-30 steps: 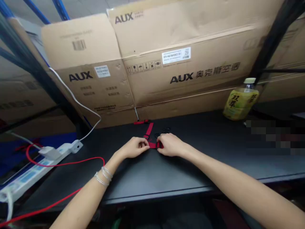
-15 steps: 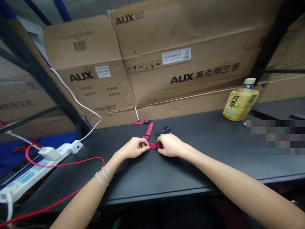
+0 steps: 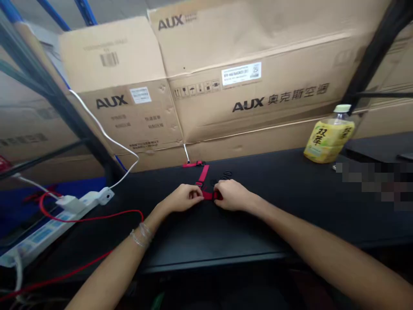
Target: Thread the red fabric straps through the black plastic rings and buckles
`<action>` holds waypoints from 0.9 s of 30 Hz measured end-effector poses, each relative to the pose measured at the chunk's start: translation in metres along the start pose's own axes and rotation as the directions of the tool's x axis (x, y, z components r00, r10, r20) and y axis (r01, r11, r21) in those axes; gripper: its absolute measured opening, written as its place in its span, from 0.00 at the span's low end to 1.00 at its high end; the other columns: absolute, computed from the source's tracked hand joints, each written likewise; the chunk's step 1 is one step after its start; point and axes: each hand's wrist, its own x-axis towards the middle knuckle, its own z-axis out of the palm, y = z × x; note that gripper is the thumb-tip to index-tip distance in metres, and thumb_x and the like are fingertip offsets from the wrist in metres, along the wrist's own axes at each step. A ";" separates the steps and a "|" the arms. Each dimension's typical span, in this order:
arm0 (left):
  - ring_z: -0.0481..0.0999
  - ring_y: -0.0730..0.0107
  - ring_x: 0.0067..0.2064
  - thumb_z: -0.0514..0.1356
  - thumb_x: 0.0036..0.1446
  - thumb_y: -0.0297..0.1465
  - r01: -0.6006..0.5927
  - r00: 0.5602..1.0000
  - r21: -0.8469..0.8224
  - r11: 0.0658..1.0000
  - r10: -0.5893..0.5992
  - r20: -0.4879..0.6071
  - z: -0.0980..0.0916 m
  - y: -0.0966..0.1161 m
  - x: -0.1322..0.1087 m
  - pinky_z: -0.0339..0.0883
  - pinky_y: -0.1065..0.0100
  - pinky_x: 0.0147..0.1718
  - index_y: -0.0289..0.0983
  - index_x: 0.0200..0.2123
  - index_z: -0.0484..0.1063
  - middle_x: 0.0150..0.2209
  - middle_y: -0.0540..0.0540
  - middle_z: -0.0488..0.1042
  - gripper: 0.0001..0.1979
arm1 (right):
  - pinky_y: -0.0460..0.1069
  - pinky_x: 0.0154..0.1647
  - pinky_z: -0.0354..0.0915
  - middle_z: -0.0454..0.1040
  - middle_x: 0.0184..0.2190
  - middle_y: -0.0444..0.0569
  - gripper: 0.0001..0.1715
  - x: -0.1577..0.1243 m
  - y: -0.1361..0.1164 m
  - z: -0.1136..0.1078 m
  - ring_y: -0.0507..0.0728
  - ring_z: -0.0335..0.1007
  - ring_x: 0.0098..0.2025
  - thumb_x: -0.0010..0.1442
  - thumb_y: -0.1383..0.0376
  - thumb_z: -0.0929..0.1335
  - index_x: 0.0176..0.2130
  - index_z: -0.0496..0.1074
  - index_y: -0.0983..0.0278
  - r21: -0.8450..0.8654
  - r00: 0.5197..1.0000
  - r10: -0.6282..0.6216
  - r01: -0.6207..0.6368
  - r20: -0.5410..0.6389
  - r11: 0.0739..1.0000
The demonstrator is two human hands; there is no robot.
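Note:
A red webbing strap [image 3: 208, 196] stretches between my two hands, low over the black tabletop. My left hand [image 3: 184, 198] pinches its left end between thumb and fingers. With closed fingers my right hand [image 3: 232, 195] grips the other end, where a dark buckle shows partly hidden. Just behind the hands lies another piece of red strap [image 3: 203, 174] with a slider buckle [image 3: 199, 184] on it. Farther back is a short red strap [image 3: 192, 164]. Several black plastic buckles [image 3: 226, 175] lie behind my right hand, partly covered by it.
Large cardboard boxes [image 3: 206, 112] stand along the back of the black table [image 3: 219, 245]. A yellow-labelled bottle [image 3: 329, 137] is at the right. On the left, a white power strip [image 3: 48, 230] carries plugs, a white cable [image 3: 100, 129] and a red cable [image 3: 97, 218].
The view has shifted slightly and brightened on the boxes. Both hands keep their hold on the red strap, with hardly any movement.

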 end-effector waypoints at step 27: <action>0.66 0.75 0.25 0.56 0.57 0.42 0.020 1.000 -0.040 0.999 -0.019 0.002 0.001 -0.007 0.003 0.57 0.74 0.26 0.34 0.34 0.75 0.25 0.49 0.72 0.17 | 0.46 0.32 0.60 0.76 0.34 0.52 0.16 0.016 0.027 0.017 0.55 0.69 0.33 0.49 0.63 0.70 0.39 0.75 0.67 0.345 0.988 -0.127 0.151 -0.092 0.926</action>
